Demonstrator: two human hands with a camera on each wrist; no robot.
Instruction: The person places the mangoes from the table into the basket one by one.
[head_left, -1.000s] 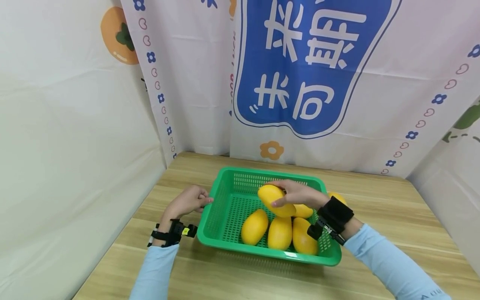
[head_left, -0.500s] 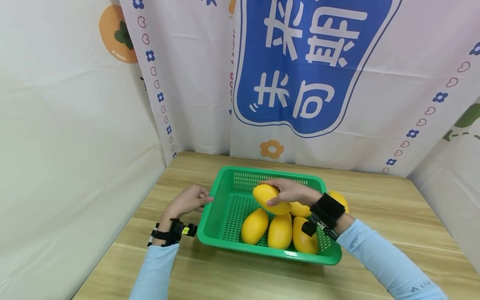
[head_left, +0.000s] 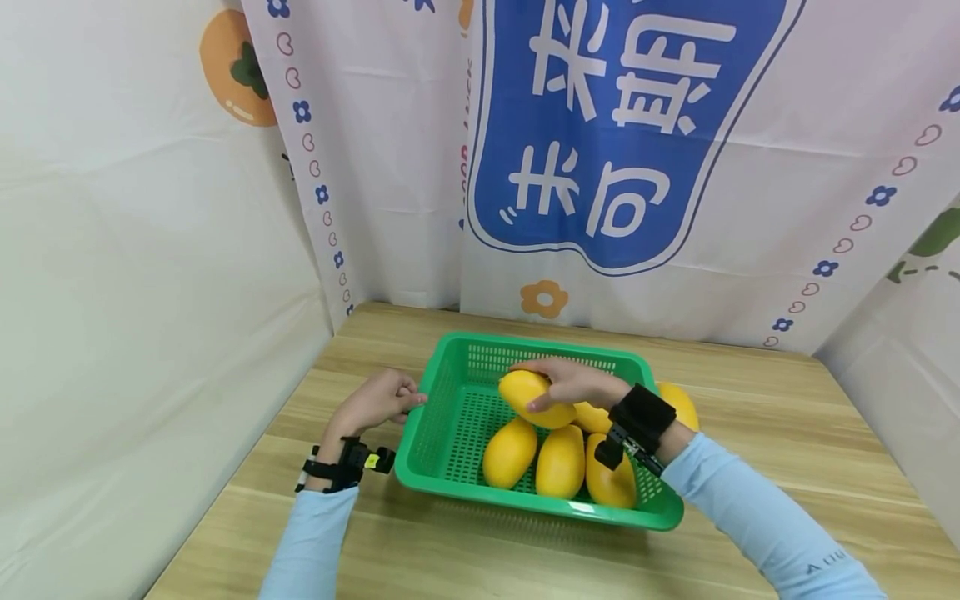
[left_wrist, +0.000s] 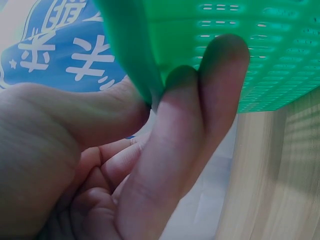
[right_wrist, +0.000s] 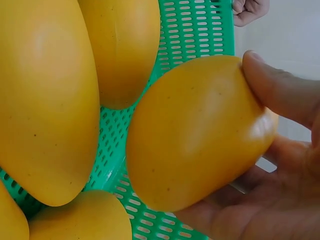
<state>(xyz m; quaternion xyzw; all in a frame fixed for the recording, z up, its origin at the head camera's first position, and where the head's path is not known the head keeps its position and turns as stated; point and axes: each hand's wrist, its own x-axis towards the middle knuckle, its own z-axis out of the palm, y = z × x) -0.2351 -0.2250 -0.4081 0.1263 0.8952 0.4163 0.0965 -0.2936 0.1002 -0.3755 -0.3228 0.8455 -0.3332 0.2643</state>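
A yellow mango (head_left: 525,393) is in my right hand (head_left: 579,382), its thumb and fingers around the fruit in the right wrist view. That hand is over the middle of a green plastic basket (head_left: 517,498). Several more mangoes lie inside: one mango (head_left: 509,454) at the front middle, another mango (head_left: 559,463) beside it, a third mango (head_left: 613,485) at the front right. Another mango (head_left: 595,417) behind them is partly hidden by my right hand. My left hand (head_left: 381,398) pinches the basket's left rim (left_wrist: 131,50) between thumb and fingers.
Another mango (head_left: 678,403) rests on the wooden table (head_left: 787,433), just outside the basket's right end. A printed curtain (head_left: 420,167) hangs behind the table. White cloth (head_left: 150,292) borders the left side.
My right hand has shifted slightly left with the mango, uncovering more of the fruit outside the basket. My left hand has stayed on the rim.
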